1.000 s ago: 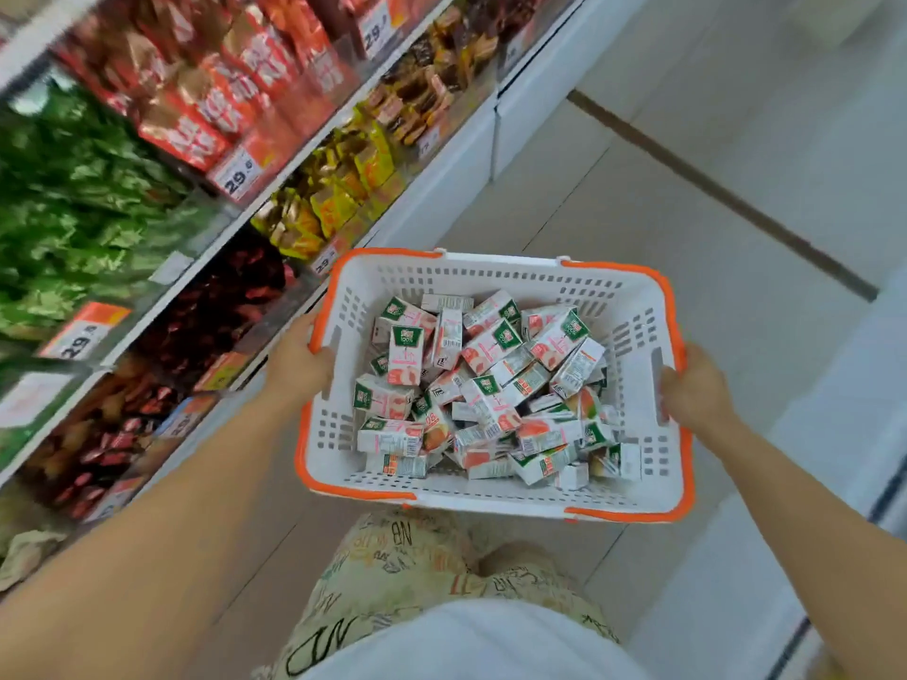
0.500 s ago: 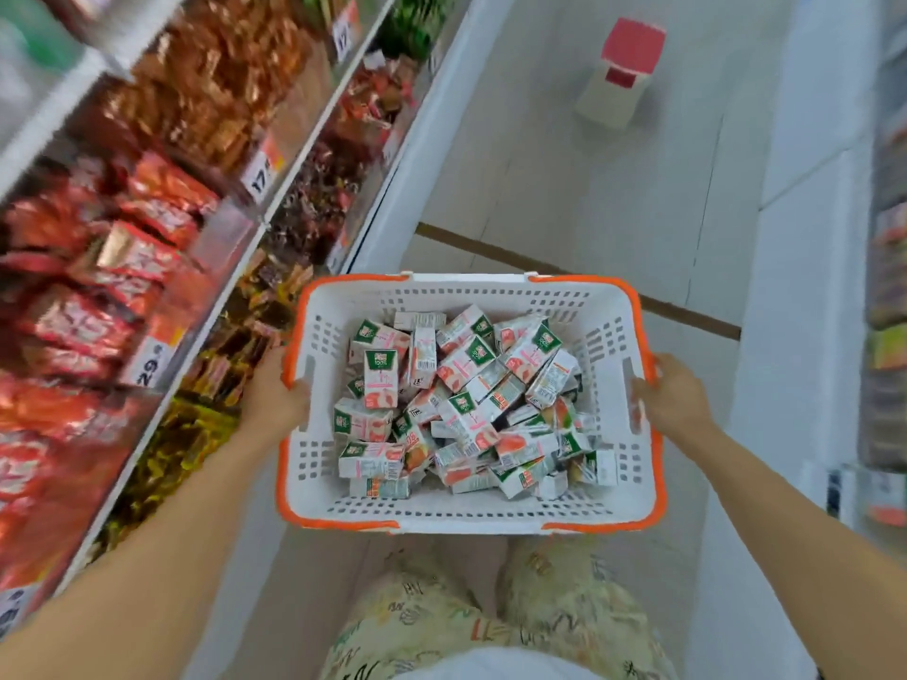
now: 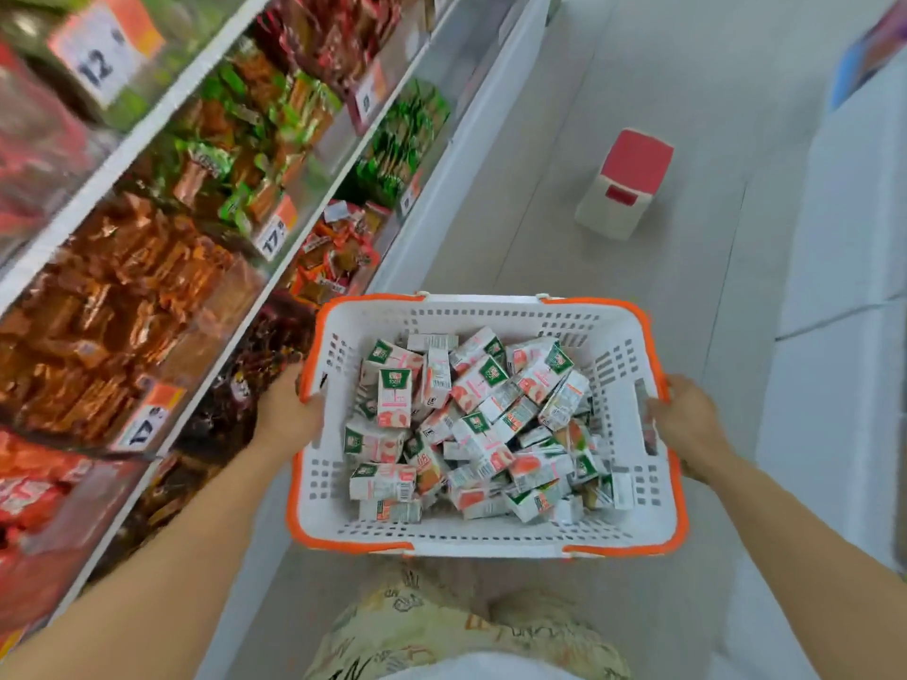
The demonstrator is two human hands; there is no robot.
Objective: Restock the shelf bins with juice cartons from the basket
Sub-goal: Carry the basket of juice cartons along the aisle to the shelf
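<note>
A white plastic basket (image 3: 495, 532) with an orange rim is held out in front of me, level, above the aisle floor. Several small white, pink and green juice cartons (image 3: 483, 424) lie jumbled inside it. My left hand (image 3: 289, 412) grips the basket's left side. My right hand (image 3: 689, 424) grips its right side, fingers through the handle slot. Both arms reach in from the bottom corners.
Shelves (image 3: 343, 154) with clear bins of packaged snacks and price tags run along the left. A white step stool with a red top (image 3: 626, 184) stands on the floor ahead. A white shelf base (image 3: 844, 267) lines the right side.
I have moved forward along the aisle with the basket. The shelves slid past on the left, and the red-topped stool is closer. Both hands kept their grip.
</note>
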